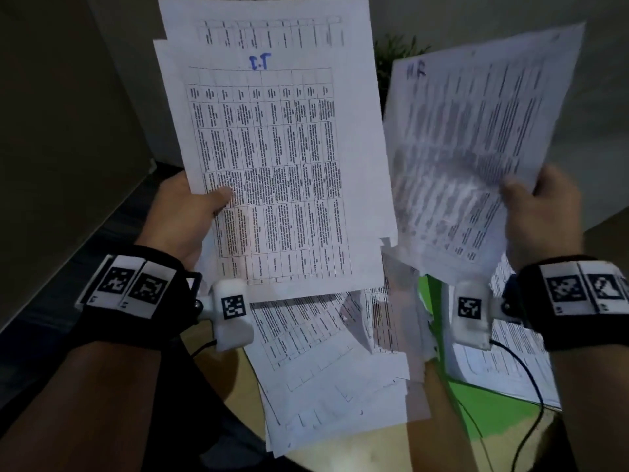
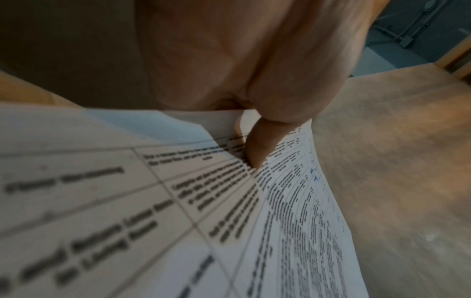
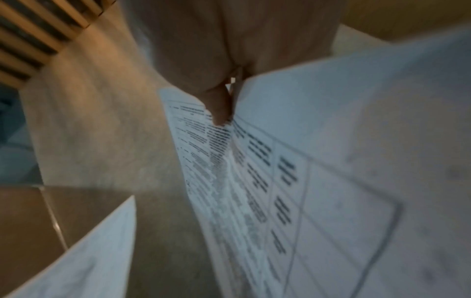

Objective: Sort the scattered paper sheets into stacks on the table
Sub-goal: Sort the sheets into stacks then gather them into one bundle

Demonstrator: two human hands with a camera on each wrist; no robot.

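1. A sheaf of table-printed sheets [image 1: 269, 158] marked "I.T" in blue ink at the top is held up in the air, nearly upright, above the table; at least two more sheets sit fanned behind the front one.
2. The left hand [image 1: 185, 216] grips this sheaf at its lower left edge, thumb [image 1: 219, 195] pressed flat across the printed front and the other fingers hidden behind the paper (the left wrist view shows the thumb [image 2: 257, 145] lying on the text).
3. A second bundle of sheets [image 1: 476, 148], marked "HR" near its top left corner, is raised to the right of the first and leans rightward; its print is blurred.
4. The right hand [image 1: 541, 212] pinches this bundle at its lower right edge, thumb on the front, fingers behind; the paper buckles just beside the grip.
5. The two held bundles stand side by side, their inner edges near each other low down.
6. Below them, a loose pile of printed sheets [image 1: 326, 356] lies spread on the table [image 1: 343, 453], overlapping at different angles.
7. A green folder [image 1: 483, 413] lies to the right of that pile, with more sheets [image 1: 503, 362] resting on it.
8. Both wrists wear black bands with square-patterned markers [image 1: 136, 284].
9. A green plant [image 1: 394, 59] shows between the raised bundles.
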